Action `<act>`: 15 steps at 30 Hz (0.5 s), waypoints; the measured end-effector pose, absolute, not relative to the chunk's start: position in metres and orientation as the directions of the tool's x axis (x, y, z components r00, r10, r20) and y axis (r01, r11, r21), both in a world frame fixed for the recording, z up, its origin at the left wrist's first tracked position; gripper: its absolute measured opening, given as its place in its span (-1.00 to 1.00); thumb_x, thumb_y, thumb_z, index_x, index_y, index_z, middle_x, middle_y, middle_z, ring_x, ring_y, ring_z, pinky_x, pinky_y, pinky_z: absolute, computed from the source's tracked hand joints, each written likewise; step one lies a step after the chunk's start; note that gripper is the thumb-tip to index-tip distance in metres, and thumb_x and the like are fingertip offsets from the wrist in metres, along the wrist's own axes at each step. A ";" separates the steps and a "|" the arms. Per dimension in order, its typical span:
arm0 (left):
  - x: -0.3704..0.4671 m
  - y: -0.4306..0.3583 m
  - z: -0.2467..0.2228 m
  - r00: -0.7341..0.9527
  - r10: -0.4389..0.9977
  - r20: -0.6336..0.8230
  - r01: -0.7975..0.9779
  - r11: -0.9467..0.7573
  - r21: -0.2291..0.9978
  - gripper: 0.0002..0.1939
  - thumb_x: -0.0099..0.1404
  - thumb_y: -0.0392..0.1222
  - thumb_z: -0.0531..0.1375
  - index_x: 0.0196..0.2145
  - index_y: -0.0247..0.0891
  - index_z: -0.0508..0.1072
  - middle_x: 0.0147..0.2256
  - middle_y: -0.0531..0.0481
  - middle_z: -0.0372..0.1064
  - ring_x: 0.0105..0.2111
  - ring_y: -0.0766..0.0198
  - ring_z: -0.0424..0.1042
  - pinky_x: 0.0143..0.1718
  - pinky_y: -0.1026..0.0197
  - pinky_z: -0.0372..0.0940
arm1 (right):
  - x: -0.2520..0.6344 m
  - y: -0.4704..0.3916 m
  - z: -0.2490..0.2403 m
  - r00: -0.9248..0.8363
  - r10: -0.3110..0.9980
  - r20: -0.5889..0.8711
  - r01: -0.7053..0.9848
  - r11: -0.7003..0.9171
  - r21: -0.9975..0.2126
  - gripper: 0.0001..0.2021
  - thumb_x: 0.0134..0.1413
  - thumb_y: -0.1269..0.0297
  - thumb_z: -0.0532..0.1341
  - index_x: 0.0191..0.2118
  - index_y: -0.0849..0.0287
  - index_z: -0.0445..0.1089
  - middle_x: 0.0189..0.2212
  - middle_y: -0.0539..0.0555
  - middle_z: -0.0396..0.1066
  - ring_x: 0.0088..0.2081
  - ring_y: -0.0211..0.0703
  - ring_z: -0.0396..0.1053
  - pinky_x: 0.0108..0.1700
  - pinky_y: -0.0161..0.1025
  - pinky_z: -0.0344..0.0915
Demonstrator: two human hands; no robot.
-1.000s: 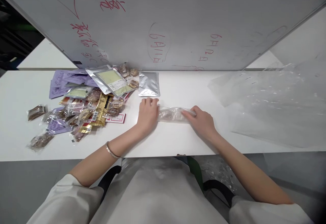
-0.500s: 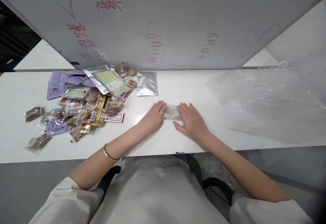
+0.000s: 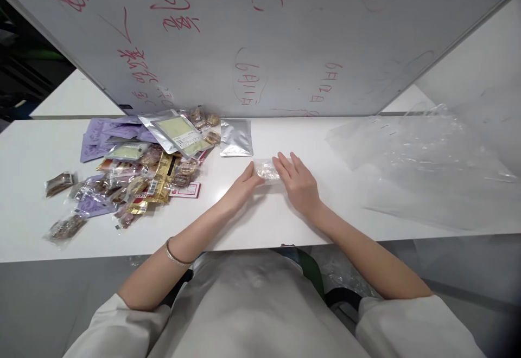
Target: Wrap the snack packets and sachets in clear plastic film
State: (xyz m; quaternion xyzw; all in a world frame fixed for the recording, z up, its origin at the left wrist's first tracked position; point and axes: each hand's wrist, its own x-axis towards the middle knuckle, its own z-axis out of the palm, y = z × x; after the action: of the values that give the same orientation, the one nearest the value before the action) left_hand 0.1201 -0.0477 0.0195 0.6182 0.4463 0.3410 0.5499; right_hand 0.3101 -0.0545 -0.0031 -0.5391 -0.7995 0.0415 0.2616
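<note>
A small clear plastic packet point(image 3: 267, 171), rolled or folded, lies between my two hands above the white table. My left hand point(image 3: 244, 185) grips its left end, the thumb along the near edge and the fingers mostly hidden behind. My right hand point(image 3: 300, 187) holds the right end, with its long fingers laid over the plastic and its thumb out of sight. What the packet contains, if anything, is too glossy to make out. Just behind and left of it, a flat silver foil pouch point(image 3: 236, 138) rests on the table.
At left is a pile of snack packets, with purple pouches point(image 3: 103, 133), a gold wrapper point(image 3: 165, 171), a green-windowed silver pouch point(image 3: 181, 133) and wrapped brown pieces point(image 3: 67, 228). A large clear plastic bag point(image 3: 423, 168) spreads over the right side. A whiteboard point(image 3: 293, 38) stands behind.
Both hands have gone from lying flat on the plastic to holding its ends, and the packet has come up slightly. The view has shifted a little.
</note>
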 end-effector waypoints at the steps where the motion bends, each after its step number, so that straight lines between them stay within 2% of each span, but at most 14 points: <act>1: 0.124 -0.049 0.026 0.317 0.938 -0.141 0.087 0.119 0.989 -0.58 0.36 0.00 0.11 0.08 -0.25 0.40 0.02 -0.17 0.45 0.03 0.00 0.40 0.00 0.03 0.29 | 0.312 -0.054 0.002 -0.315 0.862 0.397 0.826 0.455 -0.334 -0.52 0.36 0.43 -0.09 0.27 -0.05 0.26 0.23 0.00 0.30 0.35 0.09 0.05 0.34 0.28 0.08; 3: 0.133 -0.050 0.034 0.207 0.952 -0.227 -0.055 0.243 0.969 -0.63 0.28 0.07 0.22 -0.19 -0.31 0.50 -0.25 -0.12 0.52 -0.17 0.08 0.46 -0.15 0.11 0.30 | 0.311 -0.053 0.008 -0.322 0.839 0.439 0.811 0.483 -0.329 -0.52 0.37 0.41 -0.09 0.27 -0.11 0.24 0.25 -0.02 0.27 0.39 0.04 -0.04 0.39 0.31 -0.10; 5: 0.143 -0.049 0.037 0.160 0.966 -0.205 -0.164 0.231 0.959 -0.66 0.19 0.06 0.30 -0.32 -0.31 0.50 -0.40 -0.04 0.47 -0.28 0.17 0.43 -0.23 0.17 0.27 | 0.308 -0.054 0.009 -0.232 0.859 0.457 0.813 0.429 -0.393 -0.46 0.32 0.42 -0.06 0.36 -0.07 0.10 0.35 0.03 0.09 0.43 0.04 -0.19 0.39 0.35 -0.22; 7: 0.151 -0.046 0.037 0.183 0.972 -0.145 -0.267 0.191 0.945 -0.68 0.16 0.03 0.34 -0.30 -0.30 0.51 -0.41 0.01 0.45 -0.31 0.22 0.41 -0.24 0.21 0.25 | 0.305 -0.057 0.006 -0.115 0.912 0.394 0.765 0.334 -0.550 -0.32 0.24 0.40 0.01 0.44 0.01 -0.16 0.43 0.09 -0.18 0.44 0.06 -0.33 0.37 0.35 -0.18; 9: 0.157 -0.044 0.037 0.243 0.964 -0.110 -0.336 0.190 0.923 -0.67 0.15 0.03 0.35 -0.26 -0.29 0.52 -0.36 0.00 0.48 -0.30 0.24 0.41 -0.22 0.22 0.25 | 0.307 -0.062 0.004 -0.039 0.968 0.247 0.618 0.218 -0.755 -0.19 0.16 0.35 0.07 0.45 0.04 -0.33 0.45 0.11 -0.30 0.44 0.05 -0.30 0.35 0.25 -0.02; 10: 0.160 -0.043 0.037 0.277 0.955 -0.104 -0.354 0.202 0.913 -0.66 0.16 0.03 0.35 -0.25 -0.29 0.53 -0.34 -0.01 0.49 -0.29 0.24 0.42 -0.20 0.22 0.25 | 0.310 -0.065 0.004 -0.017 0.985 0.171 0.510 0.155 -0.846 -0.18 0.14 0.32 0.07 0.45 0.04 -0.33 0.45 0.10 -0.26 0.43 0.04 -0.20 0.33 0.19 0.07; 12: 0.166 -0.041 0.039 0.340 0.935 -0.097 -0.375 0.229 0.898 -0.66 0.19 0.04 0.33 -0.22 -0.30 0.54 -0.29 -0.04 0.51 -0.26 0.23 0.42 -0.17 0.22 0.25 | 0.318 -0.072 0.010 0.013 0.999 0.052 0.263 0.046 -0.964 -0.26 0.17 0.27 0.03 0.44 0.06 -0.21 0.40 0.13 -0.06 0.37 0.03 0.03 0.26 0.13 0.22; 15: 0.177 -0.039 0.041 0.437 0.895 -0.086 -0.363 0.263 0.894 -0.65 0.24 0.05 0.29 -0.18 -0.28 0.54 -0.26 -0.05 0.52 -0.26 0.24 0.43 -0.17 0.21 0.25 | 0.334 -0.082 0.026 0.070 0.996 -0.054 -0.028 -0.052 -0.998 -0.40 0.23 0.14 0.04 0.36 0.13 0.03 0.29 0.18 0.19 0.25 0.06 0.24 0.18 0.10 0.32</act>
State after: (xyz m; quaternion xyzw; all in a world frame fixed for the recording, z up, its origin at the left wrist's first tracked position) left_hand 0.1771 -0.0387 0.0412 0.4285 0.3107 0.4301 0.7313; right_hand 0.3344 -0.0823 0.0264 -0.5239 -0.4618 0.5017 0.5105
